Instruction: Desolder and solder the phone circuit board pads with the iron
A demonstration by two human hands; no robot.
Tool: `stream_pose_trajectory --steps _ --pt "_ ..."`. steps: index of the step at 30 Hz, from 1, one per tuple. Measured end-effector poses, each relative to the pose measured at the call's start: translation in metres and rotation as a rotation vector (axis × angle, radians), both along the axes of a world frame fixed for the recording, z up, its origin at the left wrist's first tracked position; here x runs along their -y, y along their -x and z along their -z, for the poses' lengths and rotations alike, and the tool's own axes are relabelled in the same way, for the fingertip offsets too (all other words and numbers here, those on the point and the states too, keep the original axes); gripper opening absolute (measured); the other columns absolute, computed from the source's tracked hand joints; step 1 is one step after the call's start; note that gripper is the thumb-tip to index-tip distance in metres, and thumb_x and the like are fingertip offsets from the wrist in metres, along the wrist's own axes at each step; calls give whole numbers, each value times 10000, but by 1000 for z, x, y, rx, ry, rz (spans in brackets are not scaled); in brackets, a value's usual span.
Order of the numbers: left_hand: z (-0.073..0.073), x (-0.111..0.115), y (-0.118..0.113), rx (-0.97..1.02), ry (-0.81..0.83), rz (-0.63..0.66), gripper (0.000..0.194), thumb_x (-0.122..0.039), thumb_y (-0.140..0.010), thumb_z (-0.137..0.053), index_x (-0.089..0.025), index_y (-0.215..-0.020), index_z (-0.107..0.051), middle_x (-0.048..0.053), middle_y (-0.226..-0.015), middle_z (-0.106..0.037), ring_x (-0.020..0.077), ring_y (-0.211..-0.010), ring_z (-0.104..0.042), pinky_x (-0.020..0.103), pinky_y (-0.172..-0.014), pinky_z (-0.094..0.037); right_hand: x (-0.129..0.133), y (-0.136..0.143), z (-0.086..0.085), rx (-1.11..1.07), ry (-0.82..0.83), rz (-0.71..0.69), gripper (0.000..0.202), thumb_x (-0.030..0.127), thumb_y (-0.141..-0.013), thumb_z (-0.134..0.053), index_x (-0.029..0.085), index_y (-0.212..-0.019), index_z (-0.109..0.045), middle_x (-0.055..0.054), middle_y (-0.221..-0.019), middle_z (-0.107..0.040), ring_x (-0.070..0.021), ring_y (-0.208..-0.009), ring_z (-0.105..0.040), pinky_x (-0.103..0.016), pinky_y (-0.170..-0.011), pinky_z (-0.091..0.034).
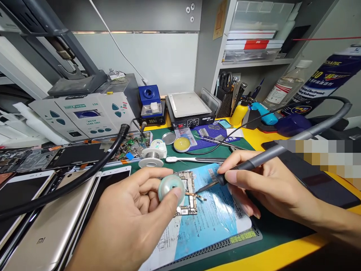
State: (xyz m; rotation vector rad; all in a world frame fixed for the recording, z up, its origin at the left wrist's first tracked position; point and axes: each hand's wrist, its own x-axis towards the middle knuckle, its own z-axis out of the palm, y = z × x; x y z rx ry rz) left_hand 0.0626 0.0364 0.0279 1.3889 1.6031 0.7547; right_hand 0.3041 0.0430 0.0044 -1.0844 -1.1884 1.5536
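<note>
My left hand (126,214) pinches a round pale-teal spool of desoldering braid (166,190) between thumb and fingers. A short copper braid (201,197) runs out of it to the right, across a phone circuit board (184,211). In my right hand (267,182) is a soldering iron (251,163), held like a pen. Its tip points down-left and meets or hovers just above the braid; I cannot tell which. Part of the board is hidden behind the spool and left fingers. Beneath the board lies a blue-and-white printed sheet (220,222) on a grey pad (220,248).
Behind the board are a solder wire reel (151,157), a flux tin (182,144), a brush (194,160) and tweezers (218,141). Phones (47,229) lie left, under a black hose (93,169). A rework station (87,113) and hot plate (190,109) stand at the back.
</note>
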Motion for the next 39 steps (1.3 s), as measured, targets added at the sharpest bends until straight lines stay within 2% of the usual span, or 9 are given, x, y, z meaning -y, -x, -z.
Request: stream_pose_trajectory --steps 4,8,11,13,18,21,26,34,39 --pt "7 -6 6 -14 -11 89 431 -590 -764 -786 -260 -1040 -775 18 -762 -823 273 -725 -806 259 -455 -507 0 0 1 -15 32 -6 160 291 -858 -850 152 -879 -774 23 -469 -647 -90 -335 -551 -134 -309 -464" --pt "6 0 0 -2 -11 -51 378 -546 -746 -792 -274 -1007 -769 -12 -777 -830 253 -745 -814 244 -475 -516 -1 1 0 -8 46 -10 152 281 -854 -840 148 -879 -771 19 -456 -651 -87 -331 -547 -128 -306 -462" --pt "4 5 -4 -27 -22 -97 368 -546 -756 -778 -289 -1020 -773 -42 -747 -811 224 -740 -804 229 -511 -534 -3 2 0 11 60 -16 154 287 -845 -836 151 -872 -770 15 -440 -650 -83 -316 -531 -127 -299 -453" --pt "7 3 -1 -27 -32 -59 369 -553 -773 -774 -292 -1033 -772 -43 -732 -805 219 -731 -803 222 -518 -547 -4 1 0 14 71 -23 153 290 -844 -831 154 -867 -767 14 -434 -652 -76 -303 -511 -125 -295 -444" --pt "18 -7 19 -8 -29 136 413 -603 -843 -759 -287 -1110 -757 -7 -797 -840 235 -721 -820 221 -488 -582 -6 1 0 1 84 -26 163 305 -840 -830 157 -859 -763 8 -432 -661 -69 -289 -490 -122 -288 -426" --pt "21 -8 24 -16 -17 142 397 -592 -872 -759 -296 -1135 -753 -3 -832 -846 247 -775 -835 225 -532 -616 -7 3 -2 17 86 -23 164 303 -825 -833 158 -843 -758 7 -427 -659 -68 -282 -484 -123 -284 -420" --pt "25 -8 24 -9 -10 146 408 -600 -863 -769 -310 -1149 -752 1 -850 -850 262 -812 -842 214 -483 -583 -7 3 -1 31 90 -27 163 302 -814 -834 162 -840 -755 6 -424 -662 -68 -273 -481 -124 -280 -415" --pt "22 -7 18 10 16 102 399 -569 -810 -791 -311 -1114 -762 -6 -820 -840 258 -787 -830 222 -464 -545 -6 0 2 30 112 -34 179 327 -845 -828 162 -865 -762 -7 -427 -673 -70 -277 -487 -118 -288 -408" --pt "9 2 0 23 4 -88 337 -504 -751 -765 -305 -1022 -778 -41 -738 -798 223 -762 -792 235 -490 -484 -5 -2 3 26 114 -40 184 337 -855 -828 166 -880 -766 -17 -445 -694 -72 -287 -498 -116 -297 -412"
